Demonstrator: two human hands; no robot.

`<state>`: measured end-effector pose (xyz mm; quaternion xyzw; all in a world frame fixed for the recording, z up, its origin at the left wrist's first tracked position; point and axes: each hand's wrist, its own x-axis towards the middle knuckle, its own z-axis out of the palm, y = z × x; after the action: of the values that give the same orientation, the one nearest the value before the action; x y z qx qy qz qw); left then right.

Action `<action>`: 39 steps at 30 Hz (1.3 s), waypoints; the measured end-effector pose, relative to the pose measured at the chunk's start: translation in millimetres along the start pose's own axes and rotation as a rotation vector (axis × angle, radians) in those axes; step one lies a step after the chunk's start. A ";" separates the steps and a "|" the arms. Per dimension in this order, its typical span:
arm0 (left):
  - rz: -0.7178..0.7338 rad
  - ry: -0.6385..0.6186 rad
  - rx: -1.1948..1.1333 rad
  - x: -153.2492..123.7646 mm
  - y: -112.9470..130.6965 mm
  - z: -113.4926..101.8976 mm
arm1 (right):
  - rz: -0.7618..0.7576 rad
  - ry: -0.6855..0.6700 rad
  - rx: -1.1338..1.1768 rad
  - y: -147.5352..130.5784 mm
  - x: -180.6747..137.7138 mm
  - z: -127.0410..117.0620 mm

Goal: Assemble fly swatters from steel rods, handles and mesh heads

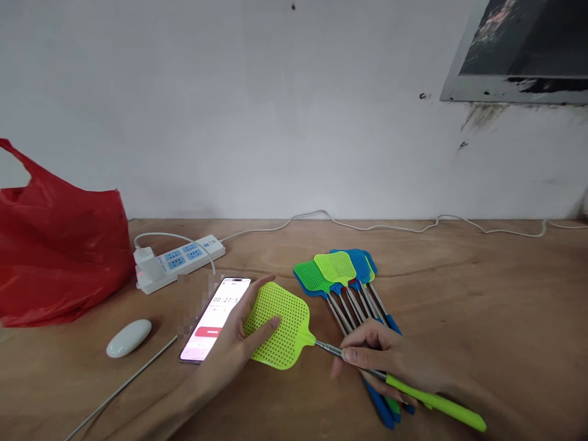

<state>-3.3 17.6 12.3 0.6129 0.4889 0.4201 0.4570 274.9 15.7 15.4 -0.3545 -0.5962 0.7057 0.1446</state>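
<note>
A lime-green fly swatter (280,324) with a metal telescopic shaft lies across the wooden table (482,294). My left hand (239,346) holds the edge of its mesh head, thumb on top and fingers curled beneath. My right hand (390,358) pinches the metal shaft near the green handle (436,404). Just behind my right hand lies a pile of several fly swatters (340,272), green and blue, heads fanned toward the wall.
A phone (215,318) showing a timer lies left of the swatter head. A white power strip (177,260) with a plugged charger, a white mouse (128,337), a red plastic bag (55,245) and cables along the wall are also on the table.
</note>
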 end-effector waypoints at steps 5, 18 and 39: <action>0.117 0.169 -0.073 3.4 -1.9 -1.0 | -0.133 0.191 0.068 0.0 3.5 0.5; 0.088 0.091 0.063 3.7 -9.4 -0.8 | -0.144 0.636 0.220 1.7 15.7 -3.9; 0.157 -0.127 0.323 -1.6 -16.3 4.0 | -0.169 0.958 -0.975 25.4 23.0 -16.4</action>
<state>-3.2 17.1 -4.6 0.7400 0.4706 0.3309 0.3483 275.3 36.0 -16.8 -0.6042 -0.7415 0.1091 0.2706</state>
